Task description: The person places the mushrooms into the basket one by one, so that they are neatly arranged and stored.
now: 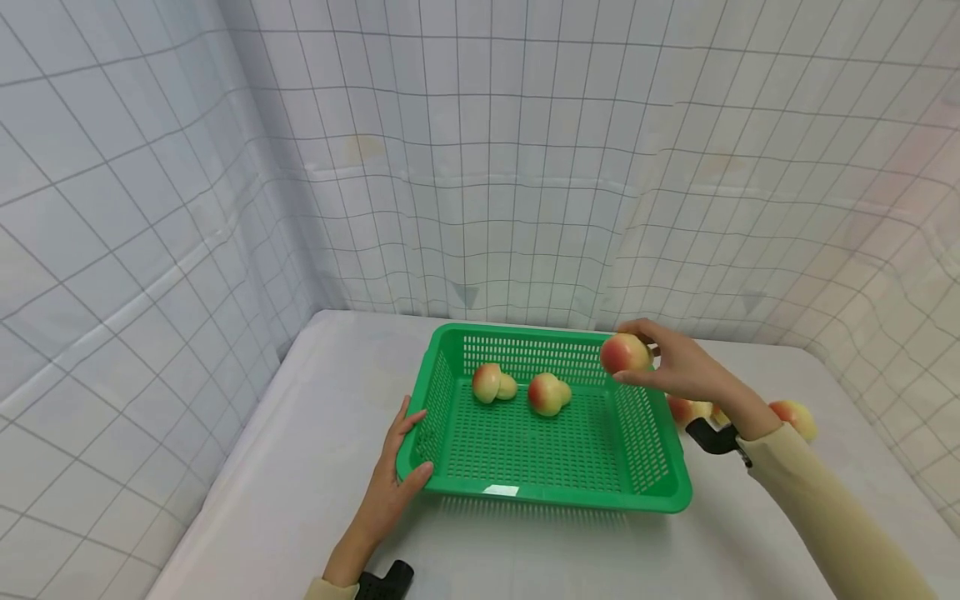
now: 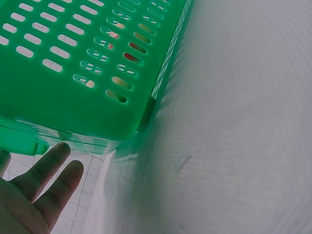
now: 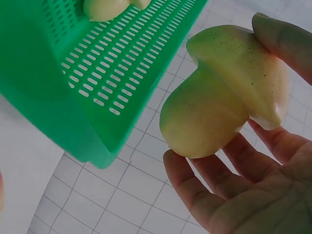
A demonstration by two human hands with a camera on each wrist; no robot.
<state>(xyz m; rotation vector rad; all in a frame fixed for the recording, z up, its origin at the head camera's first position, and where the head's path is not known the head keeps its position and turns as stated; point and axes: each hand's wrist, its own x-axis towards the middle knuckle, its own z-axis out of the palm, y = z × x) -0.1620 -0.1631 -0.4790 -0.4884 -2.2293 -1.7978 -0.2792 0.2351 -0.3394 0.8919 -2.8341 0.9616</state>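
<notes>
Mushroom-shaped pc. (image 1: 626, 353), red/yel., qty 1: pinched betw. thumb & fingers of R hand (image 1: 678, 363), held over R end of green bskt. (image 1: 585, 497), prob. so its rounded form was kept secure. L hand (image 1: 390, 482): fingers extended, set against bskt.'s near L corner, prob. for steadying. 2 like pcs. (image 1: 546, 394): laid in bskt., apart. More pcs. (image 1: 795, 419): set on white table (image 1: 300, 417), R of bskt., prob. for easy reach.

Table: we see a smooth white table (image 1: 322, 400), far corners rounded.
Basket: we've got the green basket (image 1: 585, 498) sitting on it, mid-table, long side toward us.
Right of basket: red-and-yellow piece (image 1: 684, 411) just beside the wall, partly hidden; we can't tell how many there.
Further right: another red-and-yellow fruit-like piece (image 1: 799, 419), partly hidden.
</notes>
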